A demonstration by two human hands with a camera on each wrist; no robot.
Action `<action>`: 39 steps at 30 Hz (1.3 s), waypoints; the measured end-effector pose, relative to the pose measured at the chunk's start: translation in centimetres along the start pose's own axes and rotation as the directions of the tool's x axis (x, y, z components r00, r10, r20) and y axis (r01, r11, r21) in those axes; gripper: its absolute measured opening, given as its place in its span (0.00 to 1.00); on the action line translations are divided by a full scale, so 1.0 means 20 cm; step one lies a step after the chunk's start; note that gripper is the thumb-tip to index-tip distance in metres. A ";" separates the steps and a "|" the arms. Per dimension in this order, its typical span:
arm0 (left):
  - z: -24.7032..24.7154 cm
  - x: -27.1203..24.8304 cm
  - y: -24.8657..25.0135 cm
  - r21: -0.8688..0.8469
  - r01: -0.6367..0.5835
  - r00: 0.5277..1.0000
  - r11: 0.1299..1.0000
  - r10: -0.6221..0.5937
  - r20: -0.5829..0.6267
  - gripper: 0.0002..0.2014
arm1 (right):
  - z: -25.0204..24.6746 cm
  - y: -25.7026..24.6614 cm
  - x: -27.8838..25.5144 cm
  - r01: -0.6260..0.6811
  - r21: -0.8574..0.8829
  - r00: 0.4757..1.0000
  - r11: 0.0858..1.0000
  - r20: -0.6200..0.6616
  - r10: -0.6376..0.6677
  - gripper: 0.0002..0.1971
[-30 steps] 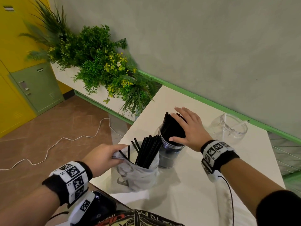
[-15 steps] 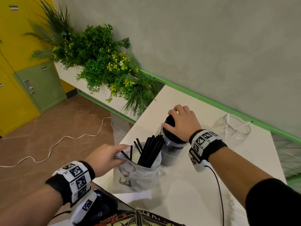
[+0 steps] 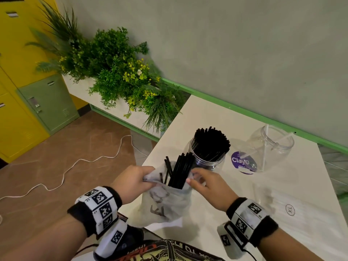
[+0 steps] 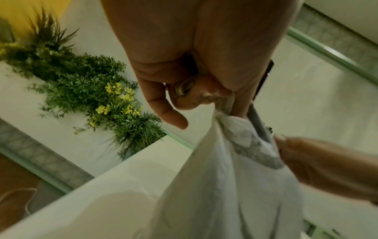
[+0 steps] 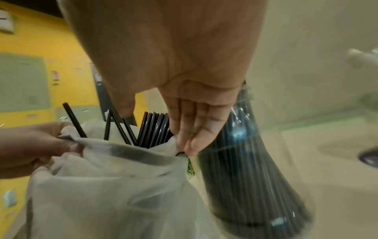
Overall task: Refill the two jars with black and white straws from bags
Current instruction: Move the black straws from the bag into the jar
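Note:
A white plastic bag [image 3: 165, 202] stands at the table's near left corner with loose black straws [image 3: 180, 170] sticking out of its mouth. My left hand [image 3: 138, 180] pinches the bag's left rim [image 4: 225, 105]. My right hand [image 3: 202, 182] is at the right rim with its fingers [image 5: 194, 129] straight and touching the plastic. Its thumb is on the other side of the straw bundle [image 5: 153, 126]. Just behind stands a clear jar [image 3: 207, 161] packed with black straws [image 3: 211, 142]. To its right, a second clear jar [image 3: 271, 147] holds a few white straws.
A purple round sticker [image 3: 243, 162] lies between the jars. A clear plastic bag marked XL [image 3: 290, 210] lies on the white table [image 3: 216, 117] at the right. A planter of greenery [image 3: 120, 76] borders the table's far left corner. A white cable [image 3: 75, 164] runs across the floor.
My right hand has left the top of the black-straw jar and come back to the bag's right rim. My left hand has kept its hold on the left rim.

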State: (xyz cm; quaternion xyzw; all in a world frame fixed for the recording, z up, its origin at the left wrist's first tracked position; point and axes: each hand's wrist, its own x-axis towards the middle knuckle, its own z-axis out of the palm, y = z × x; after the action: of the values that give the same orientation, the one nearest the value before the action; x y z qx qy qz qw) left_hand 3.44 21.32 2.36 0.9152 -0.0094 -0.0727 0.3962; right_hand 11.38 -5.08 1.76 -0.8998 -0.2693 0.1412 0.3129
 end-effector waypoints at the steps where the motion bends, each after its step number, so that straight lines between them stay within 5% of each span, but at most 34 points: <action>1: 0.01 0.01 0.02 -0.036 -0.012 1.000 0.999 0.013 0.012 0.03 | 0.02 0.01 -0.01 -0.027 0.067 1.000 0.997 0.007 0.027 0.23; 5: 0.04 0.03 0.06 -0.021 0.004 1.000 1.000 -0.003 0.029 0.06 | 0.07 0.06 -0.04 -0.113 0.212 0.993 0.971 0.000 0.115 0.31; 9: 0.04 0.03 0.04 0.002 -0.008 1.000 1.000 0.008 0.029 0.12 | 0.09 0.04 -0.04 -0.168 0.368 0.986 0.914 0.045 0.163 0.14; 16: 0.08 0.07 0.04 0.045 -0.169 0.979 0.985 0.163 0.124 0.06 | 0.13 -0.03 0.03 -0.196 0.600 0.980 0.775 0.129 0.148 0.24; 21: 0.11 0.08 0.09 -0.006 -0.221 0.953 0.975 0.217 0.212 0.10 | 0.17 -0.06 0.03 -0.136 0.591 0.989 0.795 0.033 0.144 0.36; 27: 0.18 0.09 0.05 -0.045 -0.243 0.931 0.969 0.246 0.270 0.14 | 0.17 -0.07 -0.02 -0.127 0.726 0.983 0.676 0.003 0.182 0.26; 31: 0.21 0.08 0.06 -0.073 -0.269 0.919 0.960 0.278 0.279 0.12 | 0.17 -0.09 -0.05 -0.075 0.713 0.986 0.697 -0.050 0.158 0.22; 35: 0.24 0.07 0.09 -0.136 -0.301 0.906 0.944 0.328 0.268 0.15 | 0.20 -0.05 -0.04 -0.063 0.695 0.959 0.716 -0.156 0.235 0.30; 39: 0.26 0.07 0.12 -0.186 -0.348 0.887 0.919 0.387 0.253 0.22 | 0.20 -0.05 -0.06 -0.058 0.728 0.929 0.683 -0.212 0.304 0.28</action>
State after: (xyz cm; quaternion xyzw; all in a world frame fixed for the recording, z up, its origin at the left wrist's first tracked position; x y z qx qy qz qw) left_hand 4.20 15.74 0.42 0.8477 -0.2347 -0.1274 0.4583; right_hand 8.35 -3.15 -0.44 -0.7418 -0.0485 0.1185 0.6583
